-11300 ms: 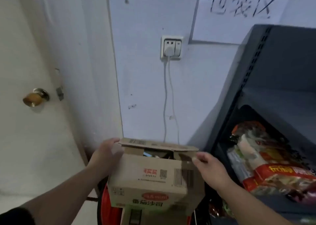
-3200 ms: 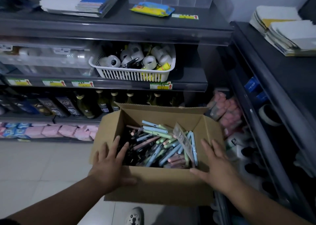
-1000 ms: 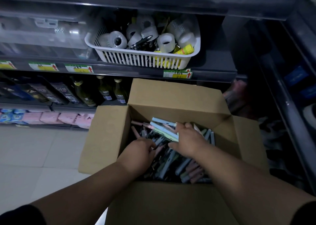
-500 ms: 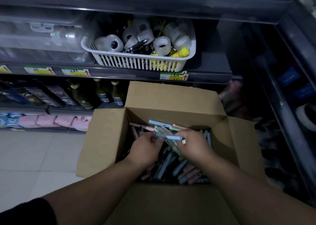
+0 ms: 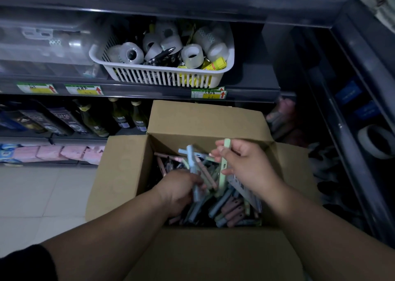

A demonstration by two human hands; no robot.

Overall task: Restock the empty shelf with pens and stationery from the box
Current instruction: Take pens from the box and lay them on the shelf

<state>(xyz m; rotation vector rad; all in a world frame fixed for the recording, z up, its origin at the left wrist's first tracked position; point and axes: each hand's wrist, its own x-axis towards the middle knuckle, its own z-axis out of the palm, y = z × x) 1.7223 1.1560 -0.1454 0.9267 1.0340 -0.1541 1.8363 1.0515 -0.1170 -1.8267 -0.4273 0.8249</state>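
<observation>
Open cardboard box [image 5: 126,174] at frame center, full of pens. Left hand [image 5: 179,192] grips a pale blue pen [image 5: 191,163]; right hand [image 5: 245,165] pinches a green pen [image 5: 224,152] above the pile. White basket [image 5: 162,75] on the shelf above.

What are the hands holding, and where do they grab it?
The left hand grips a blue pen by its lower end. The right hand holds a green pen around its middle.

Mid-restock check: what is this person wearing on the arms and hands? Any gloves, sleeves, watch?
No gloves, rings or watch show: the left hand and right hand are bare, as are both forearms. A black sleeve shows on the left arm at the lower-left corner.
</observation>
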